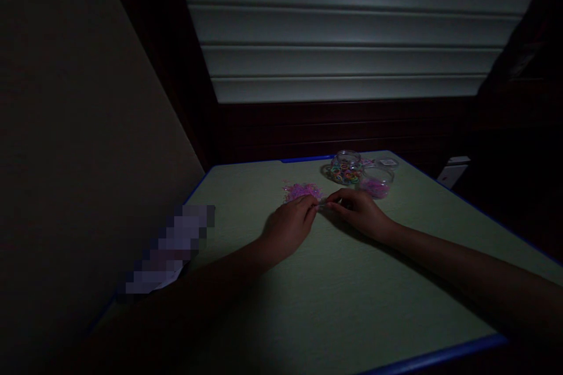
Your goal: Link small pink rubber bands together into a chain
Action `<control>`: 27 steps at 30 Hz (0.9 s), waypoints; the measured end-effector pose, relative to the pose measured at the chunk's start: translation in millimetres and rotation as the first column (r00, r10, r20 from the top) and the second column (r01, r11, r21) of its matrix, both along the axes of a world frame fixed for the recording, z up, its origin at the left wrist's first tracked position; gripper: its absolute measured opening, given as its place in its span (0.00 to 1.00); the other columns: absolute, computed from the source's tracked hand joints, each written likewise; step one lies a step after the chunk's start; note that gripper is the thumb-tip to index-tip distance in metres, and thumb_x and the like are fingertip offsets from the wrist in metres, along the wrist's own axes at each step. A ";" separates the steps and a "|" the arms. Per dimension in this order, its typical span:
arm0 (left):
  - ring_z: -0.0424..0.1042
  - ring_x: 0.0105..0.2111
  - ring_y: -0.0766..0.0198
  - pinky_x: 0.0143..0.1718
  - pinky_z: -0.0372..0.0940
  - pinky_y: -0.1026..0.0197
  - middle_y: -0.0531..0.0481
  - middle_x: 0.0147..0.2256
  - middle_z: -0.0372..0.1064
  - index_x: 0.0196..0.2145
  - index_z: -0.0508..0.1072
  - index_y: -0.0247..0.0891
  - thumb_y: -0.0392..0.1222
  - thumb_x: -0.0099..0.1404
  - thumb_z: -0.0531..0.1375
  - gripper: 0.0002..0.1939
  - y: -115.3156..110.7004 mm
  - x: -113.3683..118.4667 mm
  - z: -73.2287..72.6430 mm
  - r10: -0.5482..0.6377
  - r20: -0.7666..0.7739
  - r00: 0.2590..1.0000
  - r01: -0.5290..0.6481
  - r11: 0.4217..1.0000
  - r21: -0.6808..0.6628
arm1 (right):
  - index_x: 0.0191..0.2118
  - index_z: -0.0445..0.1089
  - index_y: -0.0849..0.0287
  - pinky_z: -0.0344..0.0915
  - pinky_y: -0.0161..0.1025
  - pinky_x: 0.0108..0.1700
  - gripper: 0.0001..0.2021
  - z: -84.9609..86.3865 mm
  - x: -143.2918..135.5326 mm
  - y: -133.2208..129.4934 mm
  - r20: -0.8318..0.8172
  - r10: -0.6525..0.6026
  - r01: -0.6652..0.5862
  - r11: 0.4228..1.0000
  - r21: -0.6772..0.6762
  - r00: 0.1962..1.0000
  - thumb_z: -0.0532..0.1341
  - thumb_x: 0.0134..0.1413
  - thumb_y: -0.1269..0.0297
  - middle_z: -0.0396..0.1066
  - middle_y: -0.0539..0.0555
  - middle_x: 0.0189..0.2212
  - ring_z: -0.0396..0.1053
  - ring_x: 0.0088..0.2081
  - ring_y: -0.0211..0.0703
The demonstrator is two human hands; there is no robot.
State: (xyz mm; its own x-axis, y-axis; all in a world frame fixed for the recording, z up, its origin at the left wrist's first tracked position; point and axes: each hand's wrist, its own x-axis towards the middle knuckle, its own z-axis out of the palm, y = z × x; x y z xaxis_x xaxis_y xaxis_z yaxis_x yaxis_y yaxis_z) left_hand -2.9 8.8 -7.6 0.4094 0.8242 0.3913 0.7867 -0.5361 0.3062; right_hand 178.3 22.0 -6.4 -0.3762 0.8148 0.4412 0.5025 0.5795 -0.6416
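Note:
Both my hands meet near the middle of the table, fingertips a short gap apart. A thin, pale strand-like piece [322, 204] spans that gap; it is too small and dark to tell its kind. My left hand [288, 227] pinches its left end, the fingers closed. At the other end, the thumb and index finger of my right hand [363, 214] are pinched together on it. Just beyond my left fingers lies a loose pile of small pink and purple pieces [302, 190], partly hidden by that hand.
Behind my right hand stand a clear jar of colourful small rings [346, 170] and a clear tub with pink pieces [376, 186]. A clear lid [387, 162] lies beside them. A blurred-out flat item [171, 249] rests at the left edge of the green, blue-edged table [352, 299].

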 end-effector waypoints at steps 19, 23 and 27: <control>0.66 0.32 0.65 0.34 0.59 0.64 0.52 0.33 0.67 0.36 0.65 0.41 0.44 0.63 0.46 0.11 -1.1 1.6 1.1 0.004 0.019 1.000 -0.004 1.000 -0.015 | 0.34 0.65 0.61 0.58 0.33 0.32 0.08 0.9 -0.5 -3.0 0.127 -0.043 0.023 0.987 0.156 0.991 0.51 0.53 0.67 0.67 0.53 0.29 0.63 0.30 0.37; 0.66 0.33 0.64 0.35 0.59 0.64 0.51 0.33 0.67 0.37 0.66 0.41 0.44 0.63 0.46 0.11 -1.2 1.9 1.4 0.003 0.002 1.000 -0.003 1.000 -0.005 | 0.36 0.65 0.61 0.57 0.33 0.33 0.08 10.3 5.5 -3.3 0.307 -0.073 0.004 0.975 0.220 0.949 0.50 0.53 0.70 0.67 0.56 0.32 0.63 0.32 0.38; 0.67 0.32 0.65 0.35 0.59 0.64 0.51 0.33 0.67 0.36 0.65 0.42 0.44 0.63 0.45 0.12 -1.5 1.5 0.9 -0.009 -0.009 1.000 0.009 1.000 0.017 | 0.35 0.66 0.61 0.54 0.34 0.34 0.10 33.7 21.2 0.3 0.534 -0.209 -0.003 0.930 0.367 0.819 0.49 0.54 0.69 0.67 0.57 0.32 0.63 0.33 0.41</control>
State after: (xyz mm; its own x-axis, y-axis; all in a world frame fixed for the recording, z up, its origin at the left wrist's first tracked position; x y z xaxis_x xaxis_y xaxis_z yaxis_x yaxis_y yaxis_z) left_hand -1.4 7.3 -6.7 0.4204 0.8137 0.4015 0.7844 -0.5483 0.2898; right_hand 199.5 22.3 27.4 -0.5634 0.7029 0.4342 0.7781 0.6281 -0.0071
